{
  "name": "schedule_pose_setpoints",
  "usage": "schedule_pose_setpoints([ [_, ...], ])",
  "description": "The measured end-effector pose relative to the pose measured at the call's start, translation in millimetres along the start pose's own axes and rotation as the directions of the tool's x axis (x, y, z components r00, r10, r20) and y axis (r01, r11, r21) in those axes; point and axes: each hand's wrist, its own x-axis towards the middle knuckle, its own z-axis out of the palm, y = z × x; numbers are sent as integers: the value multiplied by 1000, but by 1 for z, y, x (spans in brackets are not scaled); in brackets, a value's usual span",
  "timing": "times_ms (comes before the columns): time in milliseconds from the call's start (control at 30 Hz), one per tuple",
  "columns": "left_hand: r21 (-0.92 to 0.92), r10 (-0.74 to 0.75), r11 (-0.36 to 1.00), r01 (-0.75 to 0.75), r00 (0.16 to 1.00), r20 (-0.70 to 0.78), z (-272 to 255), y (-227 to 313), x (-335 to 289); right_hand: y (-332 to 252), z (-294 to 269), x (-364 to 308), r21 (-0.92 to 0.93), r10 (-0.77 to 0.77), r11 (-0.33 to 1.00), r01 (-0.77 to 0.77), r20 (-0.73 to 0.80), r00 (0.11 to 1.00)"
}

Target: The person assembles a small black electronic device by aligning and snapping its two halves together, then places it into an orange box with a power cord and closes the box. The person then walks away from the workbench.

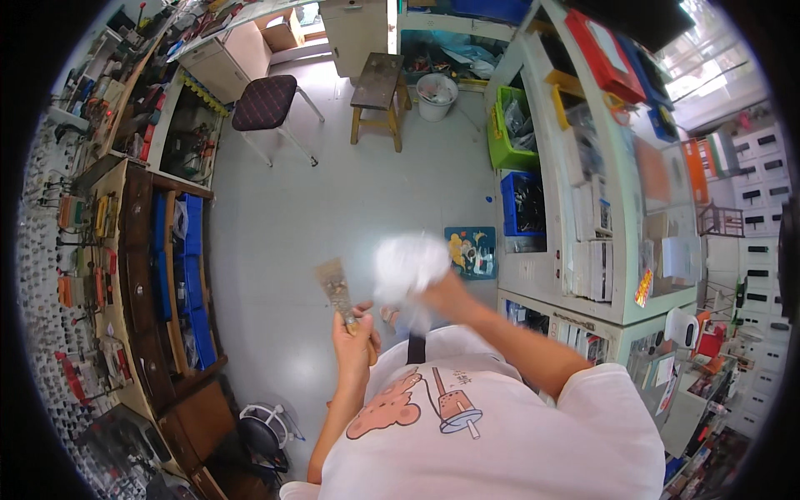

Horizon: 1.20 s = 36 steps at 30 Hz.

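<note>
My left hand (357, 335) is closed around the lower end of a flat, tan, speckled piece (334, 282). This piece widens away from the fingers and points up and a little left; its exact kind cannot be made out. To its right, my right hand (439, 292) has a white wad (407, 265), like crumpled cloth or tissue, smeared by motion. The wad covers most of the right fingers. A gap separates the wad from the tan piece. Both hands are held in front of my white shirt, above the grey floor.
Ahead stand a dark padded stool (265, 102), a wooden stool (377, 83) and a white bucket (436, 98). A drawer cabinet (137, 283) lines the left; shelving (575, 287) with green and blue bins lines the right. A patterned mat (473, 252) lies near the shelving.
</note>
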Motion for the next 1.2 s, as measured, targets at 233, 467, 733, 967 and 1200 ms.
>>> schedule_pose_setpoints([
  [233,78,142,989,-125,955,-260,-36,61,76,82,-195,255,285,555,820,-496,-605,570],
  [467,-68,85,985,-161,784,-615,-72,73,88,151,-93,314,-166,422,871,-463,-229,877],
  [733,-327,-137,872,-364,461,-877,-123,28,49,13,244,261,-178,180,983,-41,915,360],
  [967,-465,-33,516,-719,526,-850,-197,10,-32,-75,365,110,-236,237,971,27,957,-167],
  [1200,-470,-117,208,-858,455,-883,-297,-7,-84,-70,507,46,-185,222,974,134,907,-358],
])
